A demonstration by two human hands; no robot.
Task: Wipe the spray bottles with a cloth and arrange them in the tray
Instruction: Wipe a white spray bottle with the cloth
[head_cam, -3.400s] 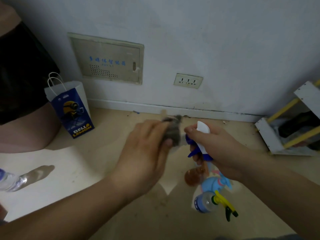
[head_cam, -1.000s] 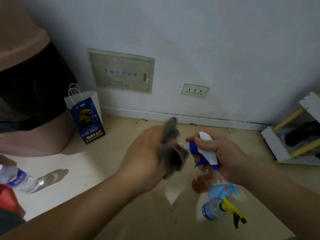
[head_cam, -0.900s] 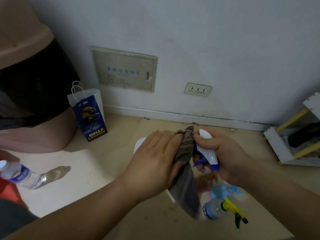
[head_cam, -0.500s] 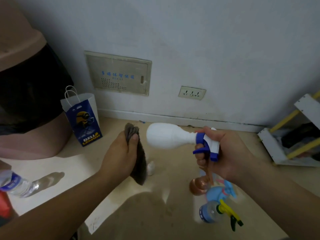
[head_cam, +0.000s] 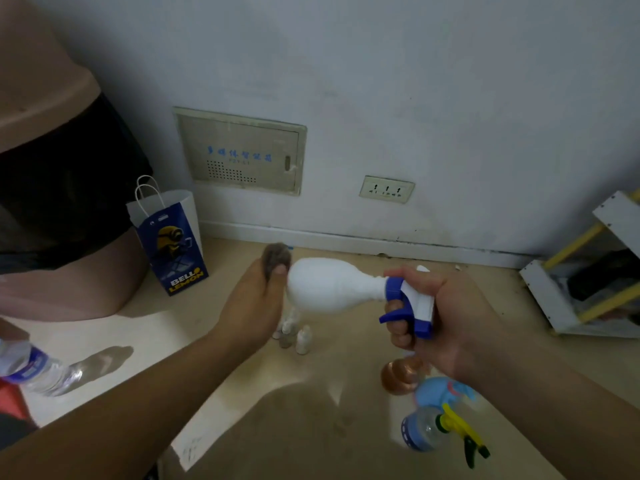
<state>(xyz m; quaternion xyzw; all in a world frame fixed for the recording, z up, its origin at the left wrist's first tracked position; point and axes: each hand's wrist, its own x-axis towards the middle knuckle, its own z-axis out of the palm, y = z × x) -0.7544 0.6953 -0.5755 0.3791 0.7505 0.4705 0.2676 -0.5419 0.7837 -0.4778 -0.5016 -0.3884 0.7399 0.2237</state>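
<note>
My right hand [head_cam: 440, 320] grips the blue and white trigger head of a white spray bottle [head_cam: 329, 285], held sideways in the air with its base pointing left. My left hand [head_cam: 254, 303] holds a grey cloth [head_cam: 275, 257] against the bottle's base. On the floor below lie a copper-coloured bottle [head_cam: 398, 375], a light blue bottle [head_cam: 443, 393] and a clear bottle with a yellow and green trigger [head_cam: 436, 429]. Three small white bottles [head_cam: 294, 336] stand on the floor under the held bottle. No tray is clearly visible.
A blue and white paper bag [head_cam: 169, 237] stands by the wall at left, beside a large pink and black object [head_cam: 59, 188]. A clear water bottle [head_cam: 31, 367] lies at the far left. A white and yellow rack [head_cam: 588, 289] sits at right.
The cloth came off the bottle's neck; my right hand turned the bottle sideways and my left hand brought the cloth up against its base.
</note>
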